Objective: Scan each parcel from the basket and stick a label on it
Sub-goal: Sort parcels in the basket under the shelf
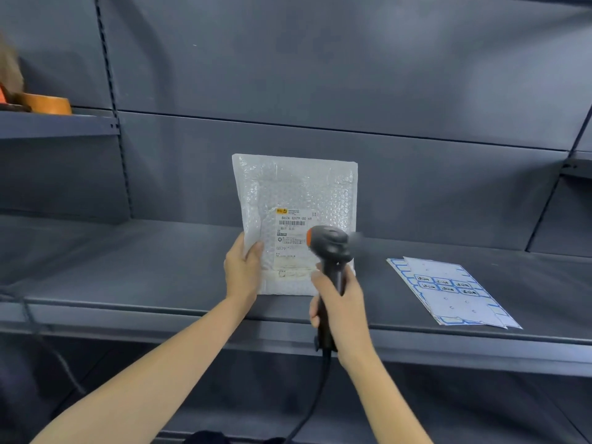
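Observation:
A white bubble-wrap parcel (294,193) stands upright on the grey shelf (128,261), its printed shipping label with a barcode facing me. My left hand (243,270) grips the parcel's lower left edge, thumb on the front. My right hand (339,306) holds the handle of a dark grey barcode scanner (330,245) with an orange tip. The scanner's head points at the shipping label from close in front and hides the parcel's lower right part. Its cable hangs down below my hand. The basket is not in view.
Two sheets of blue-edged stickers (455,291) lie flat on the shelf to the right of the parcel. An upper left shelf carries a roll of brown tape (48,104). A black cable (35,331) runs over the shelf's front edge at left.

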Tool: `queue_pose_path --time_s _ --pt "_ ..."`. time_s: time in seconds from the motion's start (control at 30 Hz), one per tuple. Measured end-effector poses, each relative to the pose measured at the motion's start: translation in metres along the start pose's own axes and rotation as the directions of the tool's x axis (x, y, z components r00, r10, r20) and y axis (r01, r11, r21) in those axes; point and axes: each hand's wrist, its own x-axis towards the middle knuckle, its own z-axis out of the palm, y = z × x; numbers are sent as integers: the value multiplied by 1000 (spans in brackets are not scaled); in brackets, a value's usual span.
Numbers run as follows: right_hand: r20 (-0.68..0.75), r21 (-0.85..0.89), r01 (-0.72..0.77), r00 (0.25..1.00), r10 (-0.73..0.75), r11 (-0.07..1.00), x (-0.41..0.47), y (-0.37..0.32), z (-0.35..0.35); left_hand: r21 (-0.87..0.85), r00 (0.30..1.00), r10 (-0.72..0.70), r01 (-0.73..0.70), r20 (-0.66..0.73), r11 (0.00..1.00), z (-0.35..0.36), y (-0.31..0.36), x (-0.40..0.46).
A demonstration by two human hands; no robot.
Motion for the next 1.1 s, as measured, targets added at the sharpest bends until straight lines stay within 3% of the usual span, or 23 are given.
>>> queue_pose_path --time_s 0.17,0.63,0.8,0.93,1.1 --pt "61 -10 19 998 -19 1000 -12 14 20 29 1000 -7 7 5 1000 -1 -1 2" --pt "38 100 44 998 -48 994 -14 20 22 -1 999 -29 29 22 1000 -2 3 -2" --pt "-64 105 93 994 -87 990 -5 8 6 36 999 -28 27 42 999 -5 -1 1" --pt "-238 -11 -7 971 4 1000 35 -9 -34 45 998 -31 28 49 999 -4 -1 2" --pt "-287 -404 -186 955 70 896 89 -11 -87 40 998 -48 46 49 998 -4 -2 2"
